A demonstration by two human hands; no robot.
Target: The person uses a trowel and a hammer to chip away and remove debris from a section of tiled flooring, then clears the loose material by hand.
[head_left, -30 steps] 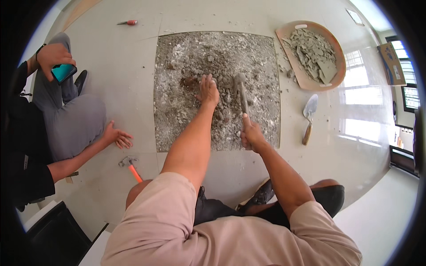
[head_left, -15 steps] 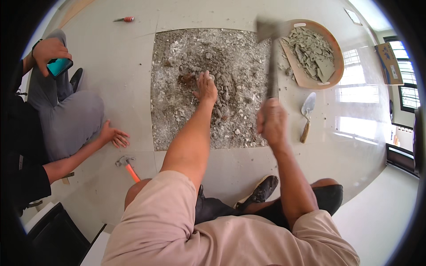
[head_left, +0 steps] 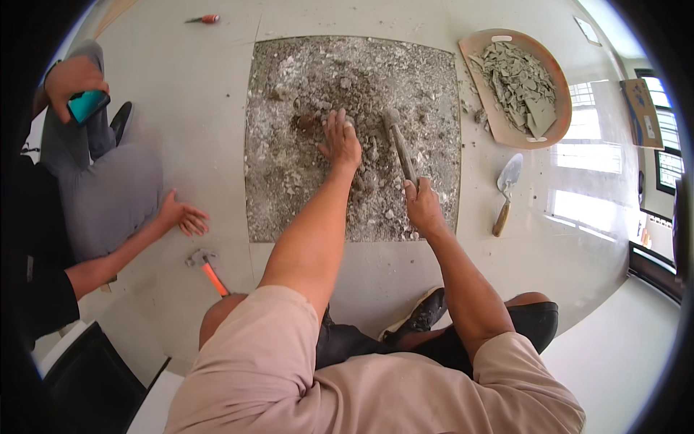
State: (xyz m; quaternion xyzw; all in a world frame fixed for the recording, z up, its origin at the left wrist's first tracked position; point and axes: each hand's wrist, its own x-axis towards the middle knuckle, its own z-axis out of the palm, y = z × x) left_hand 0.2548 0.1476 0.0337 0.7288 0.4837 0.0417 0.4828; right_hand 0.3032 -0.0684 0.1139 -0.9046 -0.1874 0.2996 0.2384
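A square patch of broken grey mortar and rubble [head_left: 289,181] lies open in the pale tiled floor. My left hand [head_left: 340,141] rests flat on the rubble near the middle of the patch, fingers closed around what may be a chisel; it is mostly hidden. My right hand [head_left: 421,206] grips the handle of a hammer [head_left: 399,141], whose head is down on the rubble just right of my left hand.
A round pan [head_left: 553,79] of broken tile pieces sits at the upper right, a trowel [head_left: 506,189] below it. An orange-handled hammer [head_left: 206,267] lies on the floor at left. Another person sits at left, one hand [head_left: 184,217] on the floor, the other holding a teal phone [head_left: 87,105]. A small red tool [head_left: 202,19] lies far back.
My right hand swung the hammer up high and has brought it back down onto the rubble beside my left hand. My left hand stayed in place.
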